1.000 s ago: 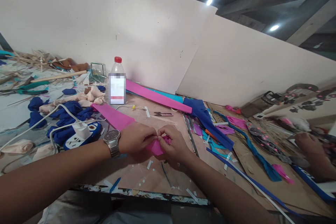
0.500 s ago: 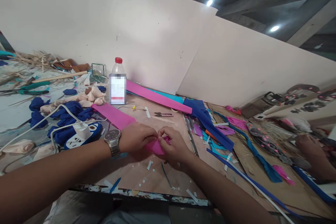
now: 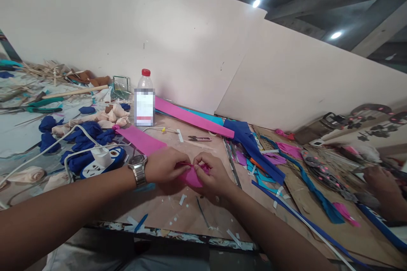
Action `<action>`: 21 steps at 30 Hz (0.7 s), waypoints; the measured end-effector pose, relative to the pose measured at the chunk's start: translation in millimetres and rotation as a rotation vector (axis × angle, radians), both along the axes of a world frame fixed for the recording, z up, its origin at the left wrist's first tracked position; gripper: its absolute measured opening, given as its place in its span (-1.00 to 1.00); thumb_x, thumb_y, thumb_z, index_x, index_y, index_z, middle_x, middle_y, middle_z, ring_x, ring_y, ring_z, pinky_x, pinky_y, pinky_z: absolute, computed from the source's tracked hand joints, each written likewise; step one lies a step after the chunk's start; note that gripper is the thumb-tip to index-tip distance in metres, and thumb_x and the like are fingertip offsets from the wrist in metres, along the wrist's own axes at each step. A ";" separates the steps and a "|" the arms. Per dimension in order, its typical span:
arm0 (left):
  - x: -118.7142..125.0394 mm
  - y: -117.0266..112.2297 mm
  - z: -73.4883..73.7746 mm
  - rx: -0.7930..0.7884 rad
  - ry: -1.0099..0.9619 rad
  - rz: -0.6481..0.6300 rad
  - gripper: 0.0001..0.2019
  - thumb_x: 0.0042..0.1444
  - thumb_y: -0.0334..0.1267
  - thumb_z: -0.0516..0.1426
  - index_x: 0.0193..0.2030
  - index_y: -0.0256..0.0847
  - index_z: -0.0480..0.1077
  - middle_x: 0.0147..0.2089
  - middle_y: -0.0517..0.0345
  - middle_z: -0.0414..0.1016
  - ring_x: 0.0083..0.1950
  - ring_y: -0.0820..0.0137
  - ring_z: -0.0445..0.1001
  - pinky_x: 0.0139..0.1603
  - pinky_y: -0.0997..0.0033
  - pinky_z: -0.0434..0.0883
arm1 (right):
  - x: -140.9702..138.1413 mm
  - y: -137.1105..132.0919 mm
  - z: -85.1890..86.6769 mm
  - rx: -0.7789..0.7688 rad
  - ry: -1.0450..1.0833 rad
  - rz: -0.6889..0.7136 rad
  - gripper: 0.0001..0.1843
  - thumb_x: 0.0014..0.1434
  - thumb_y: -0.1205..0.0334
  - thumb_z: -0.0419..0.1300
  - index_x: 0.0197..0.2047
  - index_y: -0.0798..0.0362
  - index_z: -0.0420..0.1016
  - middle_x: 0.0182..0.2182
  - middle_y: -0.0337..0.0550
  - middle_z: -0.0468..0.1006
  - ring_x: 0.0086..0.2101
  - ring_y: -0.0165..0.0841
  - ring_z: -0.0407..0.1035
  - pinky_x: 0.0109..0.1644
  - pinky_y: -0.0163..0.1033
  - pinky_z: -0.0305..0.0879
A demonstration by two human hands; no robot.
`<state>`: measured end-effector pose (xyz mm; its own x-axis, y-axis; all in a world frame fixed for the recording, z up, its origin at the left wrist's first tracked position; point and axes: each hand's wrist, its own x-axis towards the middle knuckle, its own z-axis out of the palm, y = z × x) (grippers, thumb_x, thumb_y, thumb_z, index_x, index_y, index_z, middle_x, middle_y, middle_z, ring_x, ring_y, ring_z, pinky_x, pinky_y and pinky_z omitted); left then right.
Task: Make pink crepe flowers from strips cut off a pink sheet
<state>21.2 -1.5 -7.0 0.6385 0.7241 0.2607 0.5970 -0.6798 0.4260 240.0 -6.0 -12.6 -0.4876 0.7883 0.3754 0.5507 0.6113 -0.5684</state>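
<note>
My left hand (image 3: 167, 165), with a metal watch (image 3: 139, 169) on its wrist, pinches the edge of a pink fabric strip (image 3: 191, 178). Close beside it, my right hand (image 3: 211, 173) grips the same strip between thumb and bent fingers. A thin folded edge of the fabric runs between the two pinches, and the looser part hangs below. Behind the left wrist lies a flat pink length (image 3: 144, 140) with a bunched end; whether it joins the held piece is hidden. Small scissors (image 3: 199, 139) rest on the board beyond my hands.
A red-capped bottle (image 3: 145, 80) stands near the wall. At left are a power strip (image 3: 103, 164) with white cables, blue fabric bundles (image 3: 89, 133) and green-handled pliers (image 3: 44, 105). Blue strips (image 3: 254, 144) lie at right, and another person's hand (image 3: 380, 182) is farther right.
My fingertips have drawn slightly apart, showing more of the pink folded edge between them. The whole view has shifted a little. The other person's hand has moved slightly.
</note>
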 end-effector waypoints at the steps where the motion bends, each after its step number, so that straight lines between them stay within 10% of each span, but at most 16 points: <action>1: -0.7 -0.2 1.7 -0.018 -0.015 0.001 -0.73 0.32 -0.10 0.07 -0.23 -0.13 0.55 -0.33 0.17 0.61 -0.34 0.37 0.47 -0.34 0.39 0.15 | 0.8 0.6 -0.2 0.000 0.005 0.003 -0.91 0.13 0.26 0.13 -0.36 0.03 0.45 -0.40 -0.15 0.55 -0.34 -0.28 0.40 -0.22 -0.20 0.26; 21: -0.7 5.2 0.1 -0.457 -0.212 -0.032 -0.66 0.25 -0.03 0.11 -0.28 -0.26 0.56 -0.41 0.17 0.52 -0.41 0.44 0.36 -0.43 0.48 0.17 | 1.9 0.6 1.8 0.128 0.015 0.097 -0.95 0.17 0.29 0.28 -0.28 -0.03 0.58 -0.37 -0.18 0.65 -0.31 -0.28 0.48 -0.15 -0.14 0.32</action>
